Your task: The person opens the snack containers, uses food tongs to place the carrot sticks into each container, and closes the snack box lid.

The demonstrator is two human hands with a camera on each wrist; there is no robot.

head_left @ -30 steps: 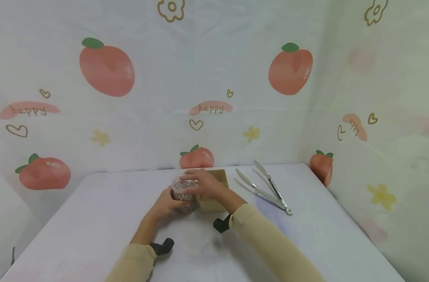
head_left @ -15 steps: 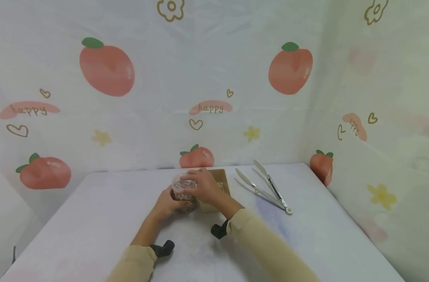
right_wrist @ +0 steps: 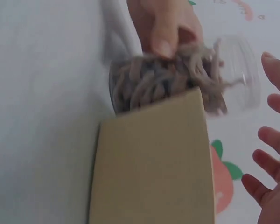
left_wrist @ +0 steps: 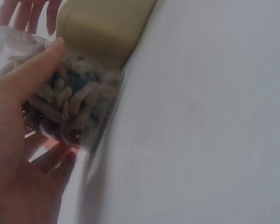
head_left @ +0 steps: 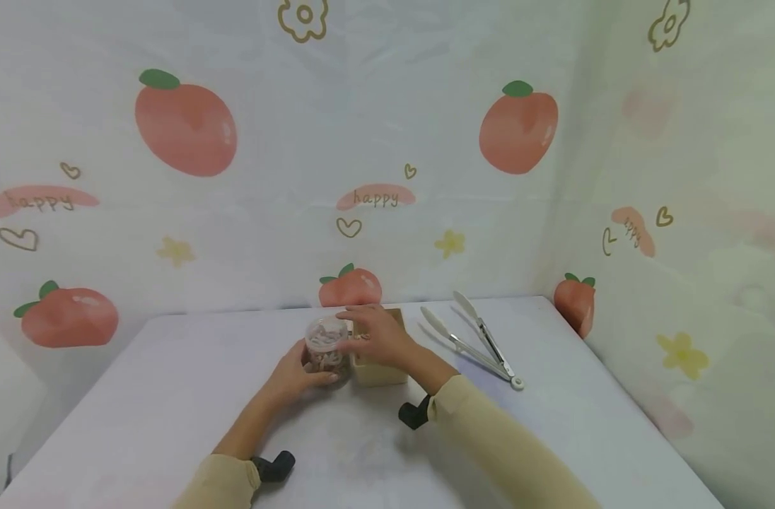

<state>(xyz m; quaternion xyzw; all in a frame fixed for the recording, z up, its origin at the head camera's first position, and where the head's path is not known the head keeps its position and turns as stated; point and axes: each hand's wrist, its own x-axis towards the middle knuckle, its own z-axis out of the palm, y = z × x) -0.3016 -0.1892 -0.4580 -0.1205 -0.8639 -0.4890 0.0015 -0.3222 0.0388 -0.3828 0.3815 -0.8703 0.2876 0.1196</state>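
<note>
A clear plastic jar [head_left: 327, 344] packed with greyish-brown, cord-like loops stands on the table. My left hand [head_left: 293, 376] grips it from the left, the thumb lying across the near side of the jar [left_wrist: 77, 105] in the left wrist view. Against its right side is a beige open-topped box [head_left: 380, 375], with some small brownish pieces visible inside. My right hand [head_left: 382, 342] hovers over that box, fingers spread and holding nothing. In the right wrist view, its fingertips [right_wrist: 269, 135] are apart from the jar's clear upper end.
Silver tongs [head_left: 483, 358] with pale tips lie spread on the table to the right of the box. Behind the white table [head_left: 190, 382] hangs a fruit-printed cloth [head_left: 266, 233], which also covers the right side.
My right hand has moved off the jar's top, slightly rightward over the box. The left hand keeps its grip on the jar. The head view has shifted a little.
</note>
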